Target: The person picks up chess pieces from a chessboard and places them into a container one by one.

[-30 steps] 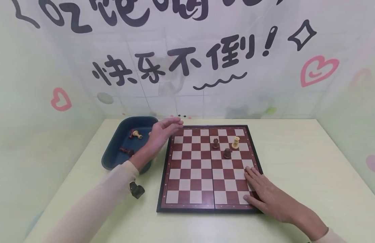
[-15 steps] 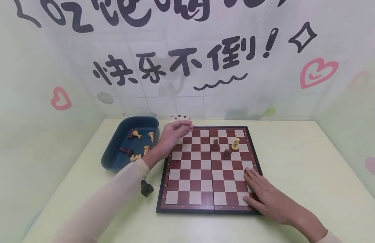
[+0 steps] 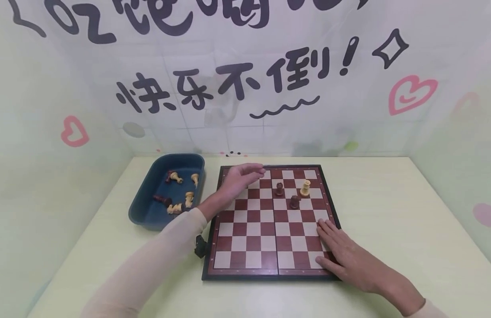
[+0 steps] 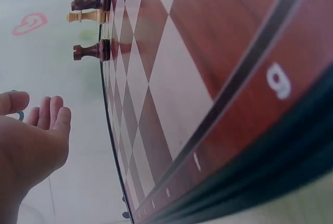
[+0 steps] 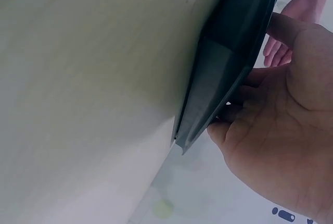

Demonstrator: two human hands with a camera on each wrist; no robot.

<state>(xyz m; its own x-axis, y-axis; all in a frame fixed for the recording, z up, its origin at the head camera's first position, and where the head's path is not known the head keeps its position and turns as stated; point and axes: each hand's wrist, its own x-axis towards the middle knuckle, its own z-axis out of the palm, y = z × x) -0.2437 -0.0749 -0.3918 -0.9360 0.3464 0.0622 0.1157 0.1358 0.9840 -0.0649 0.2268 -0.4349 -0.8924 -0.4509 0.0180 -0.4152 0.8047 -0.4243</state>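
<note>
My left hand (image 3: 237,181) is over the far left part of the chessboard (image 3: 255,229), fingers fairly straight, thumb apart from them. In the left wrist view this hand (image 4: 36,146) shows wall between thumb and fingers, and no piece is visible in it. My right hand (image 3: 348,258) rests on the board's near right edge, fingers extended over the squares. On the board's far right stand a dark rook (image 3: 279,190), a dark knight (image 3: 294,202) and a tall pale chess piece (image 3: 305,188), all upright.
A blue bin (image 3: 135,212) left of the board holds several dark and pale chess pieces (image 3: 175,177), lying on their sides or jumbled. A patterned wall hanging (image 3: 229,132) closes off the table's back. Black wrist gear (image 3: 200,246) sits under my left sleeve.
My left hand has moved right from beside the bin to over the board, uncovering pale pieces in the bin. My right hand and the pieces on the board have stayed put.
</note>
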